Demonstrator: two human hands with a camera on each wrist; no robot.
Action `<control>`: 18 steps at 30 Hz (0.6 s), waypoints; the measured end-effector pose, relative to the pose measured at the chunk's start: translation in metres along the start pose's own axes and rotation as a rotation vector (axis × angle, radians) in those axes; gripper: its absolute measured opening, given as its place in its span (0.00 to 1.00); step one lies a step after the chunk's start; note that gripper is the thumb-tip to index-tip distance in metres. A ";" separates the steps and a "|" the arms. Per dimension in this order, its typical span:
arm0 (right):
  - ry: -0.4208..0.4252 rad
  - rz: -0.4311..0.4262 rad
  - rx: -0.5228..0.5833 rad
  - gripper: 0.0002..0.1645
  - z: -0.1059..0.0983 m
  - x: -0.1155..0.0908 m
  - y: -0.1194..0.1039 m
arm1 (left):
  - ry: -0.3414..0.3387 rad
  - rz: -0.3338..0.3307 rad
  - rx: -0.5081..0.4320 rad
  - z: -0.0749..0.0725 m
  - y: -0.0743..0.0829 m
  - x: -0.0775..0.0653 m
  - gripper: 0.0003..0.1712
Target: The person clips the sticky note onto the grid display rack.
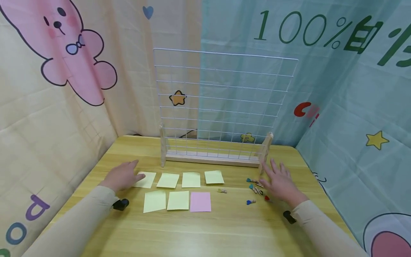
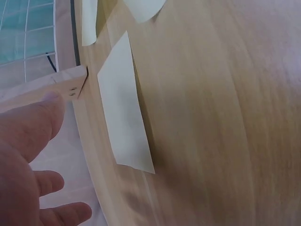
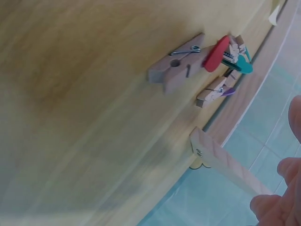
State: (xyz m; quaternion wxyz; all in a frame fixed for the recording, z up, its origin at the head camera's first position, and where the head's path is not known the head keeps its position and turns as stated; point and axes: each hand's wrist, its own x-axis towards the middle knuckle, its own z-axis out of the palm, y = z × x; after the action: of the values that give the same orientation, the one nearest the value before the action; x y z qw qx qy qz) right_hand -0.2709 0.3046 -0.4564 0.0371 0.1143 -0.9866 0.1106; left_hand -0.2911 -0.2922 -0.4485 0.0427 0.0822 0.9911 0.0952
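Note:
My left hand [image 1: 120, 176] hovers with fingers extended by the leftmost pale yellow sticky note [image 1: 147, 180], its thumb overlapping that note in the head view. The left wrist view shows the same note [image 2: 124, 113] lying beyond the spread fingers. On the right, my other hand [image 1: 280, 184] is spread above several small wooden clothespins [image 1: 255, 189] with coloured hearts, holding nothing. A red-heart clothespin [image 3: 181, 66] lies nearest in the right wrist view. Between the hands stands a white wire grid [image 1: 221, 107] in a wooden base [image 1: 212, 159].
More yellow notes [image 1: 191, 179] lie in two rows, with a pink note [image 1: 200, 202] ending the front row. One yellowish clothespin [image 1: 222, 191] lies apart, near the notes. Printed curtains [image 1: 128, 71] surround the back and sides of the wooden table [image 1: 192, 235].

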 end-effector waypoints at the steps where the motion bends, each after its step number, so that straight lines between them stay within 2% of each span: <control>1: -0.008 0.000 0.003 0.46 0.000 -0.001 0.000 | -0.012 -0.004 -0.010 0.000 -0.001 -0.001 0.50; 10: -0.046 -0.008 0.002 0.44 0.005 -0.007 0.003 | -0.077 -0.013 -0.050 0.004 -0.007 -0.001 0.53; 18: -0.066 -0.039 -0.018 0.40 0.006 -0.009 0.008 | -0.093 -0.031 -0.046 0.007 -0.010 -0.001 0.54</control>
State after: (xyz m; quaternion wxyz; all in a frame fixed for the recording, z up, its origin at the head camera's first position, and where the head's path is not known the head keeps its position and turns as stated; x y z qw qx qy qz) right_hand -0.2643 0.3126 -0.4646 0.0075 0.1366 -0.9858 0.0970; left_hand -0.2905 -0.3008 -0.4568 0.0919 0.0702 0.9868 0.1135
